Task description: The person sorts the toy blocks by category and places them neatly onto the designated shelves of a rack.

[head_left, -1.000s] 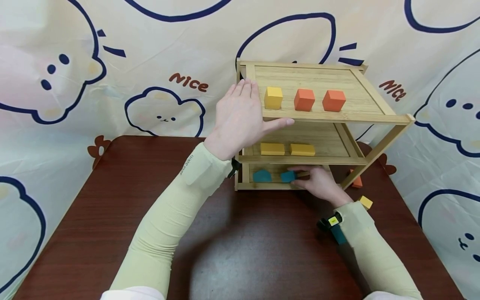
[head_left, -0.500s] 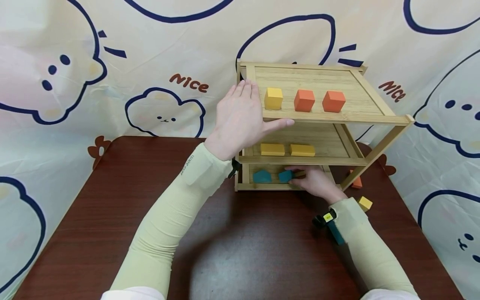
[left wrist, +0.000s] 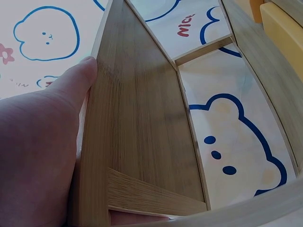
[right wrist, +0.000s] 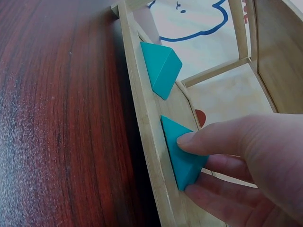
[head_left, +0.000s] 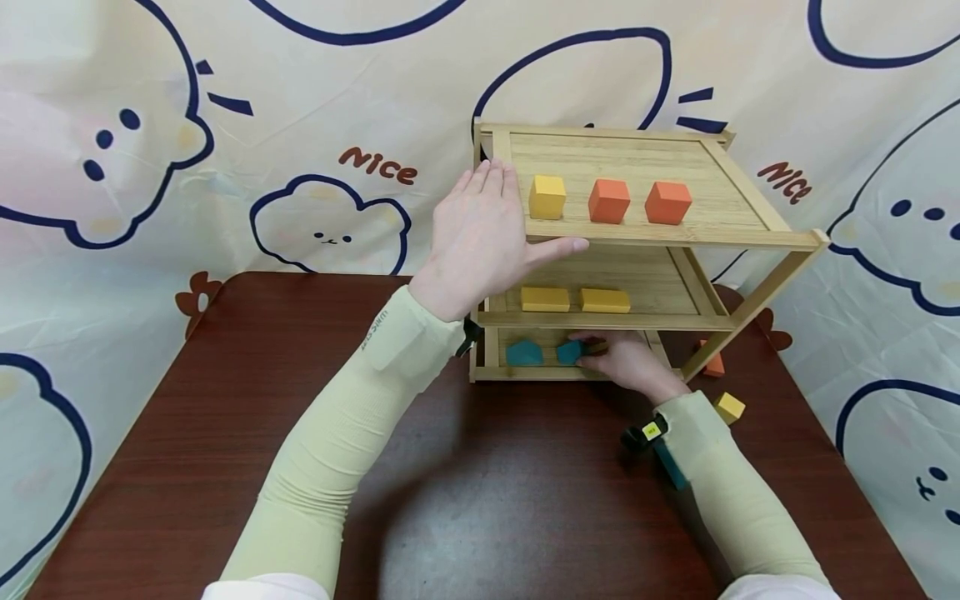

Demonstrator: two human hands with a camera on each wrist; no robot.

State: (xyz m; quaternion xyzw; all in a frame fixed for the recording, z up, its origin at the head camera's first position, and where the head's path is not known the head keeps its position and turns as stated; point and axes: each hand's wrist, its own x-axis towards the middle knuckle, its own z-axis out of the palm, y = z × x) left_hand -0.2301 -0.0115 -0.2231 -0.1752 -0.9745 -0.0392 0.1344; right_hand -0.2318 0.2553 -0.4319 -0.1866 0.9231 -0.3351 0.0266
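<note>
My left hand (head_left: 480, 225) lies flat over the left front corner of the wooden shelf rack (head_left: 757, 287), fingers straight, thumb along the top board's front edge. In the left wrist view its thumb (left wrist: 78, 78) touches the board's edge. On the bottom tier, my right hand (head_left: 633, 362) grips a teal triangular block (right wrist: 182, 158); the right wrist view shows the thumb on its face and fingers behind and at its end. Left of it stands a matching teal triangular block (right wrist: 161, 68), apart from it, by the tier's front rail (right wrist: 142, 111).
A yellow cube (head_left: 547, 197) and two orange cubes (head_left: 609, 201) stand on the top tier. Two yellow bars (head_left: 545, 299) lie on the middle one. Right of the rack, an orange block (head_left: 714, 364) and a yellow block (head_left: 730, 407) lie on the dark table (head_left: 525, 500).
My right hand has shifted slightly left along the bottom tier with the teal triangular block, closer to the other teal one. The left hand has stayed in place.
</note>
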